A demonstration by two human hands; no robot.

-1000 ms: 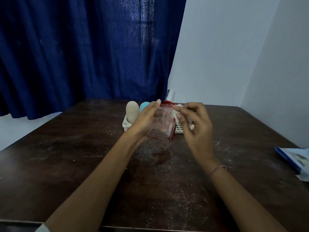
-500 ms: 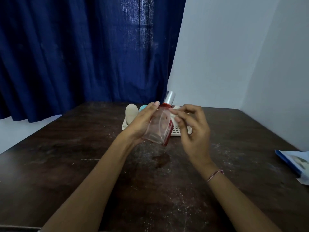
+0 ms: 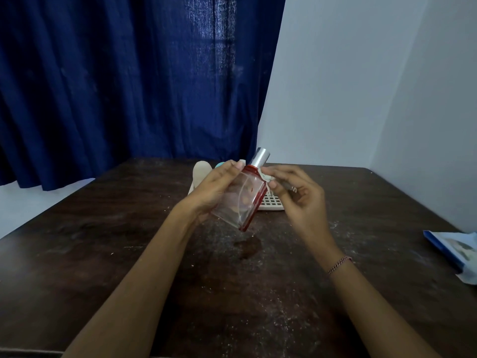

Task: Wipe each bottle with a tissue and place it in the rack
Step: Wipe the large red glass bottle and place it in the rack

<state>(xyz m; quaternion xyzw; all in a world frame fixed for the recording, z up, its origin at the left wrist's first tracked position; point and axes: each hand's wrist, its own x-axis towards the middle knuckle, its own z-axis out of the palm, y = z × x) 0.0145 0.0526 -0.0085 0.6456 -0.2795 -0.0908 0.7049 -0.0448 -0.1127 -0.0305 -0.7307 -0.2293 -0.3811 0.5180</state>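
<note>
- Bottle: a clear, flat-sided glass bottle with red edging and a silver cap [image 3: 240, 196] is held in the air above the dark, dusty wooden table [image 3: 129, 254], tilted with the cap up and away, just in front of the white slotted plastic rack [image 3: 271, 202].
- Left hand [image 3: 211, 192] is wrapped around the bottle's left face, fingers closed on the glass, fingertips up near the red shoulder.
- Right hand [image 3: 299, 200] is at the bottle's right shoulder, with a small piece of white tissue [image 3: 265, 178] pinched between thumb and fingertips; the rest of the tissue is hidden by the fingers.
- Rack already holds a rounded beige bottle [image 3: 200, 170] and something turquoise [image 3: 219, 165], mostly hidden behind the left hand.
- Step in hand is judged to be wiping, with the neck and shoulder being worked on.
- For a good wipe: the bottle is best turned in the left hand so every face is presented; the tissue is best drawn along the flat sides as well as the cap.
- Grip is best kept on the edges, as smooth glass is likely to be slippery and smears easily.
- A free slot on the rack's right side appears available for placement; the bottle is best lowered there upright.
- A blue-and-white packet [image 3: 456, 248] lies well apart at the right table edge; possibly the tissue supply, though this cannot be told.
</note>
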